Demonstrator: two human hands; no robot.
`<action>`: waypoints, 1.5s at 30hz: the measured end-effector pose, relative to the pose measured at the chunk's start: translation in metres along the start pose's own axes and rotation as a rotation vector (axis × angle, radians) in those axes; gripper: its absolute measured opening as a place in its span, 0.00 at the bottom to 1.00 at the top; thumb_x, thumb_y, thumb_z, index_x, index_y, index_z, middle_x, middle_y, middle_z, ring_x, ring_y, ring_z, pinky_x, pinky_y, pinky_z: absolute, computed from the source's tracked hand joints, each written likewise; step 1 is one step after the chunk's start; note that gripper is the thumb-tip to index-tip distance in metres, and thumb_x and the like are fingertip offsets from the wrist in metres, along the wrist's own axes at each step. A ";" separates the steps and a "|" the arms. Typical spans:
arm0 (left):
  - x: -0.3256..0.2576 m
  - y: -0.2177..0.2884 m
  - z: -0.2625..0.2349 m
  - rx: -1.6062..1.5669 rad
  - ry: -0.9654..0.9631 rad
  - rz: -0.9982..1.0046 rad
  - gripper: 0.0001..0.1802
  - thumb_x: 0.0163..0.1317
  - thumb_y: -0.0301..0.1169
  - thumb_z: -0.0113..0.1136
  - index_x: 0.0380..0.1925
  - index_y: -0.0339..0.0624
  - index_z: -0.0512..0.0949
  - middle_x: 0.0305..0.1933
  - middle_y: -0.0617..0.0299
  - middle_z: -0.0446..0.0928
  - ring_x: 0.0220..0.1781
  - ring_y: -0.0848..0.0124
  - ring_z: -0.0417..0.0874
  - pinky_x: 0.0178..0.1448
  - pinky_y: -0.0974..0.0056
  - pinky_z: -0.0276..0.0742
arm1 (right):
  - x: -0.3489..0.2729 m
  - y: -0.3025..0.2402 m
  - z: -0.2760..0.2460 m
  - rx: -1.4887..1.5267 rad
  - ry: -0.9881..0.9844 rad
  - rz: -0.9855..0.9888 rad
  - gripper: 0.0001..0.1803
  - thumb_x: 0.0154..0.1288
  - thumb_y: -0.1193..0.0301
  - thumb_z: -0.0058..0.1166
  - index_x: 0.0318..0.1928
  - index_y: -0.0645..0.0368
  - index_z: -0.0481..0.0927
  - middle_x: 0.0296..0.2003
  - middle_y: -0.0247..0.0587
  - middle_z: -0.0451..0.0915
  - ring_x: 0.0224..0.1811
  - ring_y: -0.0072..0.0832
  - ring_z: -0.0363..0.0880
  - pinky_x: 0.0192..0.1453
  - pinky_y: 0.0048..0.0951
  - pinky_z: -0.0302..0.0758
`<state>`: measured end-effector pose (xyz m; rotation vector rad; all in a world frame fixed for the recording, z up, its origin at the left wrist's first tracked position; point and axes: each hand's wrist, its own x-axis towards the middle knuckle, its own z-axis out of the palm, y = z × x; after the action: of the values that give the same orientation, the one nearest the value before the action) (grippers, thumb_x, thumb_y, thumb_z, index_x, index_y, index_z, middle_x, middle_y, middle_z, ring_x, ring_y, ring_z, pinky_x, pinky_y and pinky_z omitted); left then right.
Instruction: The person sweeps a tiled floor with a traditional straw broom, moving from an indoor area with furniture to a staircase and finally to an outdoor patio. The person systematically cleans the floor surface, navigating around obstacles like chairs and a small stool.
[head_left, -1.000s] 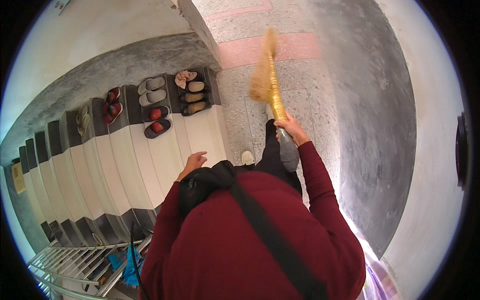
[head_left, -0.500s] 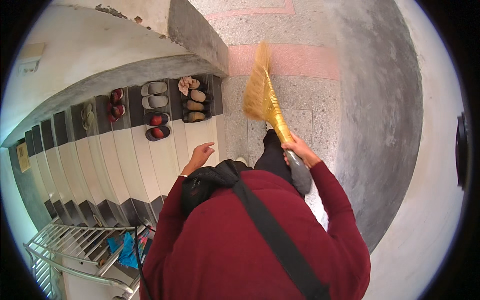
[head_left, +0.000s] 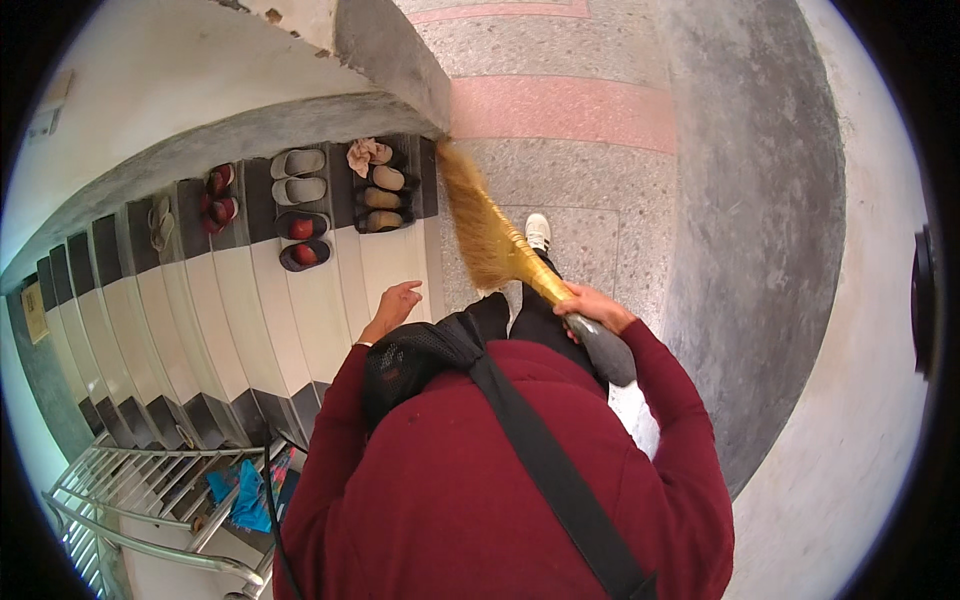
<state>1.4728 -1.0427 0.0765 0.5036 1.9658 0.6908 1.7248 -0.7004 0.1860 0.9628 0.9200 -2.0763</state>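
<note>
My right hand [head_left: 592,306] is wrapped round the grip of a straw broom [head_left: 487,231]. The broom's binding is golden and its lower handle is dark grey. Its fan of tan bristles points up and left, with the tip close to the wall corner by the stairs. Whether the bristles touch the floor I cannot tell. To the left, my left hand [head_left: 396,304] holds nothing, its fingers loosely bent and apart in front of the pale steps.
Stairs [head_left: 240,310] with dark-edged treads run along the left, bearing several pairs of slippers and shoes [head_left: 300,225]. A crumpled cloth [head_left: 362,157] lies on one shoe. A metal railing [head_left: 150,490] stands lower left. Grey-painted wall [head_left: 755,200] borders the speckled floor [head_left: 570,170] on the right.
The broom's head has swung left, toward the stairs and wall corner. My white shoe now shows further forward. My left hand stays beside the steps, as I have moved a little forward.
</note>
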 end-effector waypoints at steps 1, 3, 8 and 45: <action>-0.003 -0.006 0.000 -0.006 0.009 -0.005 0.18 0.52 0.30 0.56 0.45 0.42 0.75 0.33 0.54 0.79 0.35 0.68 0.79 0.43 0.67 0.73 | -0.014 0.005 0.009 0.013 0.025 0.000 0.26 0.53 0.71 0.51 0.54 0.52 0.63 0.20 0.36 0.68 0.15 0.24 0.71 0.16 0.25 0.72; -0.010 -0.017 0.002 -0.017 0.024 -0.013 0.18 0.52 0.30 0.56 0.45 0.42 0.75 0.33 0.55 0.79 0.35 0.69 0.79 0.43 0.67 0.73 | -0.039 0.019 0.023 0.089 0.045 0.054 0.35 0.53 0.73 0.49 0.62 0.43 0.55 0.20 0.37 0.68 0.15 0.24 0.71 0.16 0.26 0.72; -0.029 -0.036 0.003 0.001 -0.001 -0.072 0.19 0.51 0.30 0.56 0.46 0.42 0.75 0.31 0.56 0.79 0.34 0.70 0.79 0.41 0.68 0.73 | -0.057 0.017 0.055 -0.047 0.076 0.030 0.31 0.52 0.74 0.51 0.59 0.46 0.60 0.21 0.37 0.70 0.13 0.25 0.71 0.16 0.26 0.72; 0.067 0.093 -0.018 0.008 0.018 0.010 0.19 0.52 0.30 0.55 0.46 0.42 0.74 0.34 0.55 0.79 0.36 0.70 0.78 0.43 0.67 0.73 | 0.027 -0.086 -0.120 0.007 0.578 -0.522 0.31 0.40 0.74 0.59 0.50 0.57 0.68 0.31 0.35 0.73 0.31 0.23 0.71 0.31 0.26 0.73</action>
<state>1.4317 -0.9370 0.1000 0.5146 1.9847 0.6963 1.6863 -0.5653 0.1331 1.4918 1.5986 -2.2453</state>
